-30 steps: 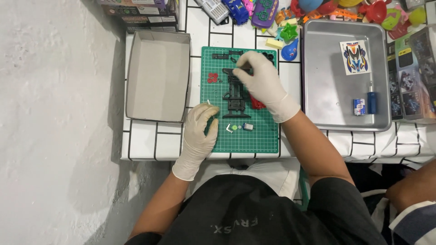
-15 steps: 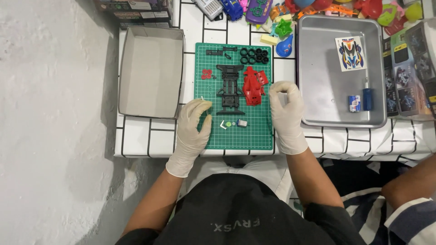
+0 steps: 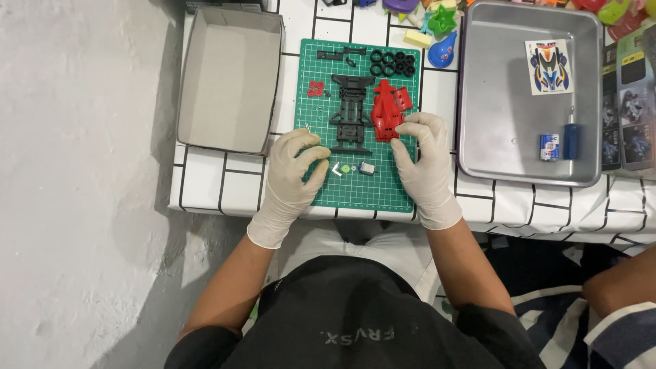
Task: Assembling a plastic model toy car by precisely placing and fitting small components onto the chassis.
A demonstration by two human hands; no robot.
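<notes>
On the green gridded cutting mat (image 3: 355, 188) at the front of the white tiled surface (image 3: 225, 184), both of my hands rest in pale latex gloves. My left hand (image 3: 292, 167) sits on the mat's left edge with its fingers (image 3: 316, 152) curled inward, pinching a thin pale pin (image 3: 308, 128) that sticks up above the knuckles. My right hand (image 3: 425, 158) lies on the mat's right edge, fingers loosely spread and gripping nothing, the fingertips touching the lower end of the red plastic toy-car body shell (image 3: 387, 113). Just left of that shell lies the black plastic toy-car chassis (image 3: 351, 116), flat and lengthwise on the mat, between my two hands and a little beyond them. In the gap between my thumbs sit three small parts in a row: a white bent clip (image 3: 337, 168), a small green gear (image 3: 346, 167) and a little silver motor (image 3: 367, 168). Farther up the mat are a cluster of black rubber tyres (image 3: 392, 63) at the right, small red wheel hubs (image 3: 316, 88) at the left, and a few loose black bits along the top edge (too small to tell apart). Left of the mat stands an open grey cardboard box lid (image 3: 229, 78). To the right is a shiny metal tray (image 3: 506, 137) holding a sticker sheet (image 3: 549, 65), a blue tube (image 3: 571, 141) and a small blue-and-white cell (image 3: 549, 146). Another person's arm (image 3: 618, 287) shows at the lower right corner.
</notes>
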